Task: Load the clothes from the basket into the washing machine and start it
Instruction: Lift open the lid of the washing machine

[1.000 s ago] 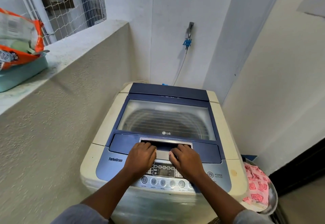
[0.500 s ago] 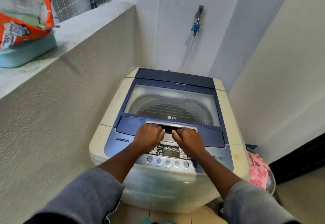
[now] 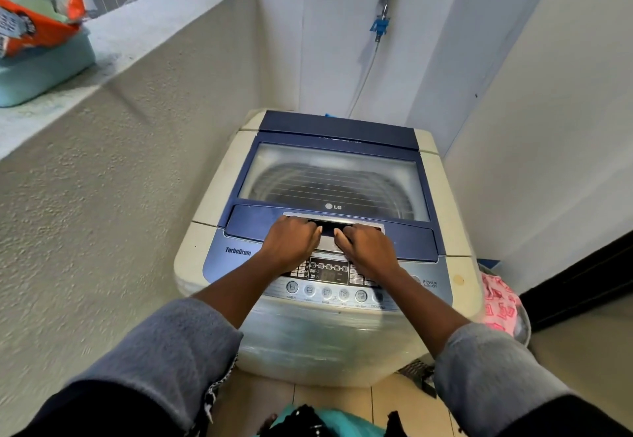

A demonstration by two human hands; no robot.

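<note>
Washer top [image 3: 219,196]: lid handle [image 3: 327,226] under hands [image 3: 291,244] [image 3: 368,251]

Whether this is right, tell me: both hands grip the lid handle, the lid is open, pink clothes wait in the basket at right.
No: the head view shows the lid shut. The left hand and right hand do grip its handle; pink clothes wait in the basket at right.

Cream-and-blue top-loading washing machine [image 3: 325,340]: upright, dead centre, clear-windowed blue lid [image 3: 335,176] shut flat. Round grey basket [image 3: 525,328] at machine's 4 o'clock, just beside it, holding crumpled pink patterned clothes [image 3: 498,303].
</note>
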